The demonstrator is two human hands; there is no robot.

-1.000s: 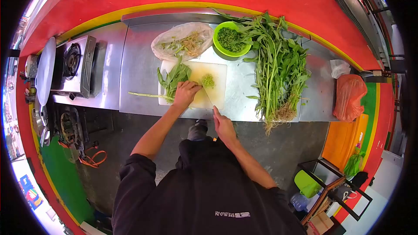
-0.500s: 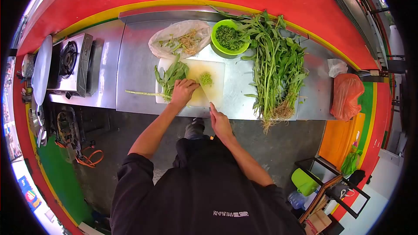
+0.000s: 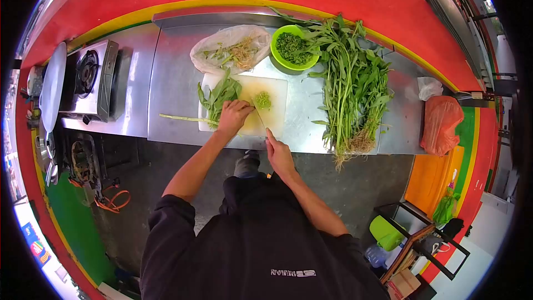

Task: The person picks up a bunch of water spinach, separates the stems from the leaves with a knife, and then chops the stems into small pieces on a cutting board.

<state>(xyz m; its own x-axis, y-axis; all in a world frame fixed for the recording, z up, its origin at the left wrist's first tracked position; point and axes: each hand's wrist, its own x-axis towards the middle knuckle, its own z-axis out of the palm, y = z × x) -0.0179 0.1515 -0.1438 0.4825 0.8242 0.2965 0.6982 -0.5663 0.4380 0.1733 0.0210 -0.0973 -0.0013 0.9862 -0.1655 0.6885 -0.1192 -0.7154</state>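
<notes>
On a white cutting board my left hand is closed on the stems of some leafy greens, whose leaves lie to its left. My right hand is wrapped round the handle of a knife at the board's front edge. The blade points up and left, its tip by my left fingertips. Just right of the blade sits a small pile of chopped stems. One long pale stalk sticks out past the board's left side.
Behind the board lie a plastic bag with roots and scraps and a green bowl of chopped greens. A large heap of leafy greens is to the right. Farther out are a gas stove and a red plastic bag.
The knife blade has turned slightly and shows as a thinner line. My right hand has shifted slightly left and up; my left hand holds nearly the same place.
</notes>
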